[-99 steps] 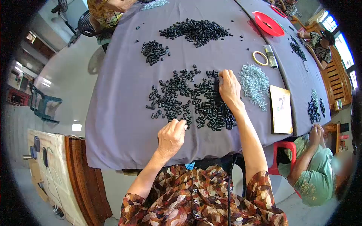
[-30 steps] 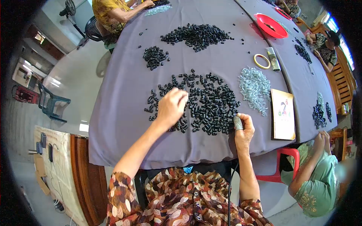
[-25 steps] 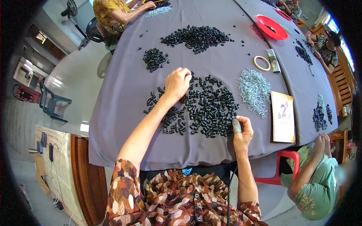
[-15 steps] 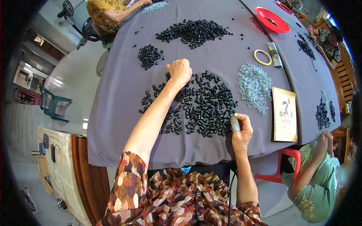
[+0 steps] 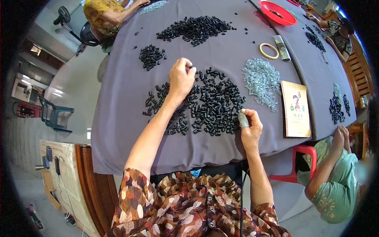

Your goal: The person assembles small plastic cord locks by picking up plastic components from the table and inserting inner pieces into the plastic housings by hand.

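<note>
My left hand [image 5: 182, 79] is over the upper edge of a wide spread of small black cylindrical pieces [image 5: 215, 100]. Its thumb and forefinger are pinched together, with a small dark piece seeming to show between the tips. At the right edge of that spread, my right hand [image 5: 251, 128] has its fingers curled toward a thumb wrapped in a grey covering [image 5: 243, 119]. Whatever sits between those fingertips is too small to make out. Beyond my left hand lie a small heap of black pieces [image 5: 151, 57] and a larger heap [image 5: 195, 29].
A pile of clear small pieces [image 5: 261, 81], a booklet [image 5: 296, 110], a tape roll [image 5: 269, 51] and a rolled packet [image 5: 282, 48] are on the right. A red basin [image 5: 290, 17] stands farther off. Other people sit around the grey-clothed table [image 5: 122, 130].
My left hand has turned from a knuckles-up fist to a pinch with the thumb showing. The right hand keeps its curled pose. The whole view has shifted slightly.
</note>
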A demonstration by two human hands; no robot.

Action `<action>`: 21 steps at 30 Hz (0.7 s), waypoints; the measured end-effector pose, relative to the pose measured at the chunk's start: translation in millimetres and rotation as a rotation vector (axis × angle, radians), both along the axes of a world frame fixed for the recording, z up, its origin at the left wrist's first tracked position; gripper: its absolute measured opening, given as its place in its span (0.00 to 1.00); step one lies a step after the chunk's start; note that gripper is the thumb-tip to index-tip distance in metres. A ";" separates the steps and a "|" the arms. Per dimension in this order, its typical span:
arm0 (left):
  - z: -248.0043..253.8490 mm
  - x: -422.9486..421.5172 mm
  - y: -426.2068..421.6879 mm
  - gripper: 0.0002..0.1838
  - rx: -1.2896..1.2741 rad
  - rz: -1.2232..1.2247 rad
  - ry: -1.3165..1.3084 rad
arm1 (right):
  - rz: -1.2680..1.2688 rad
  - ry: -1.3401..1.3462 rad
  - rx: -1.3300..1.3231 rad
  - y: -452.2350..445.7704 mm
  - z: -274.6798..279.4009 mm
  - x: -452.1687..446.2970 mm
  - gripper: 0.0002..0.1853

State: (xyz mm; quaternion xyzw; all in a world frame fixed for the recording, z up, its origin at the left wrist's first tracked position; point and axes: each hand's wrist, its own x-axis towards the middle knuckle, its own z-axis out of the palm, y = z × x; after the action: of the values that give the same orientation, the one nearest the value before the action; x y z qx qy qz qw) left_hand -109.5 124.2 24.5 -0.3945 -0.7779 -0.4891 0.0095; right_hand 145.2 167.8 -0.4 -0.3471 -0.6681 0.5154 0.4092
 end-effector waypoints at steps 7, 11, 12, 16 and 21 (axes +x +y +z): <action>-1.3 80.4 -81.6 0.06 0.018 -0.267 -0.038 | -0.027 -0.067 0.126 -5.7 6.9 -1.8 0.06; -12.3 89.0 -87.9 0.08 -0.051 -0.502 0.254 | -0.024 -0.097 0.241 -8.7 5.2 -4.5 0.05; -13.7 89.5 -87.8 0.08 -0.073 -0.542 0.332 | 0.022 -0.154 0.297 -8.6 9.6 -6.1 0.05; -17.0 92.3 -100.1 0.10 -0.078 -0.556 0.295 | 0.140 -0.294 0.533 -6.6 25.3 -23.0 0.04; -15.7 93.1 -120.8 0.11 -0.046 -0.549 0.296 | 0.116 -0.414 0.765 10.2 14.0 -68.0 0.10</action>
State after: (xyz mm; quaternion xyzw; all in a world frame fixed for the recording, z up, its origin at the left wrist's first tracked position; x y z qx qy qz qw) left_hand -16.4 3.5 8.7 -0.6568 -0.6434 -0.3928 -0.0185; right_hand 77.2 178.0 13.6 -0.2286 -0.8972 0.1727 0.3360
